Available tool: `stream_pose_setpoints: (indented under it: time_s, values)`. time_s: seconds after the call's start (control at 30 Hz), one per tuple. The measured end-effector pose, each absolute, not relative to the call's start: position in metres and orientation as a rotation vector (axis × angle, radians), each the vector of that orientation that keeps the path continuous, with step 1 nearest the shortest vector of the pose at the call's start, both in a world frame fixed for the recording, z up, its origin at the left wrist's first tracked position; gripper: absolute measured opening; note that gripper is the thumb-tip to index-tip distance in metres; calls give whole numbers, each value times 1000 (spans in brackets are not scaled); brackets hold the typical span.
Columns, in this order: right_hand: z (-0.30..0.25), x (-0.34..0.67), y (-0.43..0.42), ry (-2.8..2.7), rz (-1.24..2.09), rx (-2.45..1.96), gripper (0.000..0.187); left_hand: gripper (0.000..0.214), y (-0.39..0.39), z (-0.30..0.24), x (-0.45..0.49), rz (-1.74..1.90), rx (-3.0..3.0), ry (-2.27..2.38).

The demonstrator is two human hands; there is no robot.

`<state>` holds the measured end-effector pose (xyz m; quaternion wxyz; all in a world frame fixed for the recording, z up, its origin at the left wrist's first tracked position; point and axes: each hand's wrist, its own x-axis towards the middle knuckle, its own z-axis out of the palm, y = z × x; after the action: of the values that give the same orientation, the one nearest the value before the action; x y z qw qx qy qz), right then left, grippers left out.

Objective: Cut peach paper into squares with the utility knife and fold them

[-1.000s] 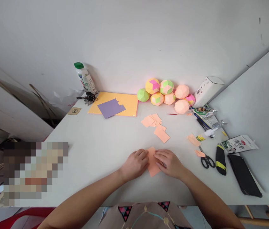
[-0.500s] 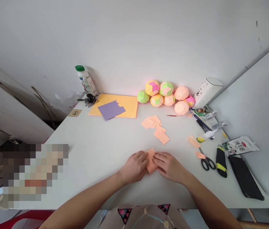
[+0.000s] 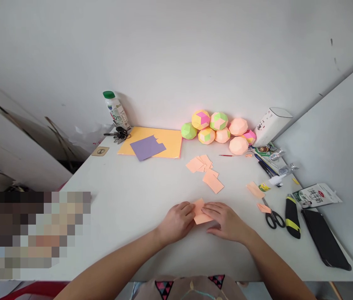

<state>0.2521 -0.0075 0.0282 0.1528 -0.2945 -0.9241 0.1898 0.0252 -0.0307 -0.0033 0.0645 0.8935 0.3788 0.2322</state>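
Observation:
A small peach paper square [image 3: 200, 211] lies folded on the white table [image 3: 126, 200] right in front of me. My left hand [image 3: 178, 221] curls over its left edge and pinches it. The fingers of my right hand [image 3: 226, 221] press down flat on its right part. Beyond it lie several loose peach paper pieces [image 3: 206, 168]. A pile of folded paper balls [image 3: 218, 129] in peach, green, yellow and pink sits against the back wall.
At back left are an orange sheet [image 3: 163, 139] with a purple sheet [image 3: 147, 147] on it, keys [image 3: 118, 134] and a green-capped bottle [image 3: 116, 110]. To the right lie scissors [image 3: 272, 216], a black-and-yellow knife [image 3: 292, 216], a black phone [image 3: 324, 243], a packet [image 3: 316, 195] and a white box [image 3: 271, 124].
The peach paper has been folded smaller, its lower part now tucked under. My right hand has slid a little to the right over it. The camera has tilted slightly.

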Motion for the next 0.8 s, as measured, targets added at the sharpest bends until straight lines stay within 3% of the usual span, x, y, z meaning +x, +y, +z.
stream_pose_setpoints:
  time_s: [0.4, 0.8]
  values:
    - [16, 249, -3, -2130, 967, -977, 15, 11, -36, -2, 25, 561, 2755, 1140]
    - [22, 244, 0, -2134, 1115, -1004, 18, 12, -37, 0, 23, 599, 2718, 1147]
